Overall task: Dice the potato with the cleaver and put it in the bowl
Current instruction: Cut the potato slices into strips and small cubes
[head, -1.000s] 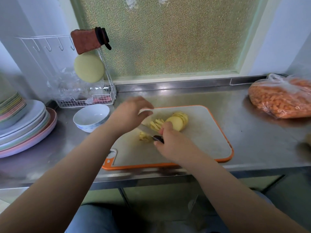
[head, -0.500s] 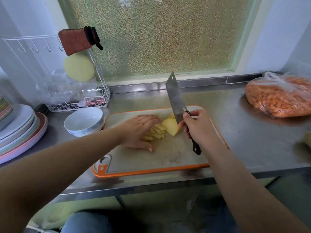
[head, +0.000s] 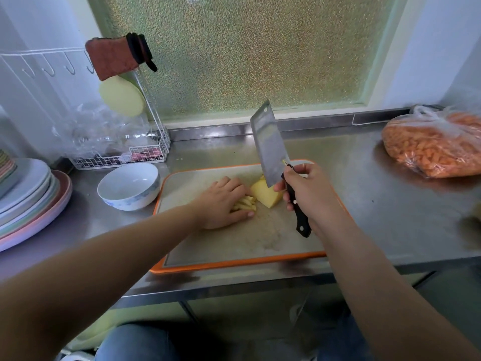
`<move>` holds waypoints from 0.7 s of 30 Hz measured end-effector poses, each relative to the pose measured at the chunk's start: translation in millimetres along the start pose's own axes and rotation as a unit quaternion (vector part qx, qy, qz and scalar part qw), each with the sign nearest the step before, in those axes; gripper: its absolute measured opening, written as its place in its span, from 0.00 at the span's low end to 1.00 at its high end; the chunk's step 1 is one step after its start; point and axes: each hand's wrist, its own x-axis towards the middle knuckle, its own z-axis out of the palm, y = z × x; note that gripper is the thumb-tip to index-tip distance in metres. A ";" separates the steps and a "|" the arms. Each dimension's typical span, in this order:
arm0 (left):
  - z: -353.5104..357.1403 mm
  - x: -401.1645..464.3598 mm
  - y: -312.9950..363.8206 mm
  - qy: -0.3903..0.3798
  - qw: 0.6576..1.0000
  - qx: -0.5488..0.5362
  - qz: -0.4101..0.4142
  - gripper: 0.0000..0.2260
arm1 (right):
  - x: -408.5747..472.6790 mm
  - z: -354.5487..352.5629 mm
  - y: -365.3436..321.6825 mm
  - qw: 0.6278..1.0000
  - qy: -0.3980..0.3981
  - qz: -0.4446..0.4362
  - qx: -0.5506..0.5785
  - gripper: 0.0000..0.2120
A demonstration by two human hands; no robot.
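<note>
An orange-rimmed cutting board [head: 234, 243] lies on the steel counter. On it sit a stack of potato slices [head: 268, 195] and, to their left, a bunch of potato strips [head: 246, 203]. My left hand [head: 221, 203] lies flat over the strips, fingers straight and thumb along their near side. My right hand [head: 307, 194] grips the black handle of the cleaver [head: 268, 147], whose blade is raised upright above the potato. A white bowl [head: 128, 186] with nothing in it stands just left of the board.
A stack of pastel plates [head: 28, 199] sits at the far left. A white wire rack [head: 119, 157] with plastic bags, a sponge and a cloth stands behind the bowl. A bag of orange pieces [head: 434, 144] lies at the right back.
My right hand lifted the cleaver off the board to an upright raised position. My left hand came down from above the board and now covers the strips.
</note>
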 end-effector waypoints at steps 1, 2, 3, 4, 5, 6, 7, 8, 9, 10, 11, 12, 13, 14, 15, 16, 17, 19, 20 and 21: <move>1.3 -1.6 2.7 0.006 1.000 0.000 -0.013 0.28 | -1.1 1.1 -1.6 1.000 -0.003 -0.001 0.002 0.09; 2.3 -3.3 5.2 0.008 1.000 -0.001 -0.030 0.28 | -2.0 1.8 -3.0 1.000 -0.006 -0.002 0.005 0.09; 2.9 -4.7 8.4 0.007 0.999 -0.002 -0.051 0.29 | -2.8 2.7 -4.5 1.000 -0.008 -0.003 0.007 0.10; 3.3 -5.9 12.4 0.003 0.997 -0.003 -0.077 0.30 | -3.3 3.7 -5.6 1.000 -0.011 -0.003 0.008 0.10; 3.8 -7.3 17.5 0.000 0.994 0.000 -0.110 0.30 | -3.8 4.7 -6.6 1.000 -0.014 -0.003 0.008 0.11; 5.2 -8.9 22.7 0.001 0.989 0.003 -0.147 0.28 | -4.3 6.0 -7.3 1.000 -0.018 -0.002 0.006 0.11; 6.6 -10.7 28.2 0.009 0.983 0.008 -0.184 0.27 | -5.4 7.2 -8.3 1.000 -0.023 -0.003 0.002 0.11; 7.9 -12.7 33.4 0.018 0.975 0.016 -0.222 0.25 | -6.1 8.5 -8.9 1.000 -0.029 -0.005 -0.001 0.11; 8.5 -14.3 37.8 0.027 0.965 0.024 -0.258 0.25 | -7.2 9.9 -9.8 0.999 -0.035 -0.007 -0.006 0.11; 8.2 -15.8 41.2 0.033 0.955 0.034 -0.293 0.25 | -7.4 11.3 -10.1 0.999 -0.042 -0.007 -0.013 0.11; 7.5 -17.1 43.4 0.038 0.944 0.045 -0.325 0.25 | -7.6 12.7 -10.4 0.999 -0.049 -0.007 -0.023 0.11; 7.1 -18.1 44.1 0.044 0.932 0.053 -0.356 0.25 | -6.2 14.3 -9.2 0.998 -0.055 -0.007 -0.044 0.12; 6.7 -18.4 44.9 0.049 0.921 0.059 -0.381 0.25 | -4.4 15.8 -8.0 0.995 -0.060 -0.012 -0.081 0.12; 6.1 -18.6 46.6 0.052 0.913 0.063 -0.399 0.25 | -2.3 17.2 -6.5 0.988 -0.067 -0.022 -0.139 0.12; 5.0 -18.5 49.1 0.052 0.908 0.064 -0.411 0.26 | -1.3 18.5 -5.7 0.974 -0.077 -0.034 -0.210 0.12; 4.5 -18.3 51.3 0.053 0.905 0.068 -0.417 0.28 | -0.9 19.7 -4.8 0.953 -0.087 -0.047 -0.287 0.12; 3.7 -19.5 52.1 0.050 0.905 0.063 -0.417 0.30 | -1.8 20.8 -4.5 0.926 -0.100 -0.058 -0.360 0.13; -3.1 -21.3 48.5 0.026 0.907 0.023 -0.419 0.37 | -4.3 23.1 -3.2 0.873 -0.124 -0.061 -0.468 0.15; -5.9 -23.4 41.1 0.012 0.909 -0.008 -0.417 0.39 | -5.6 23.8 -2.7 0.853 -0.134 -0.054 -0.502 0.15; -9.5 -26.0 32.6 -0.013 0.914 -0.028 -0.404 0.39 | -7.6 24.2 -3.6 0.839 -0.141 -0.049 -0.523 0.13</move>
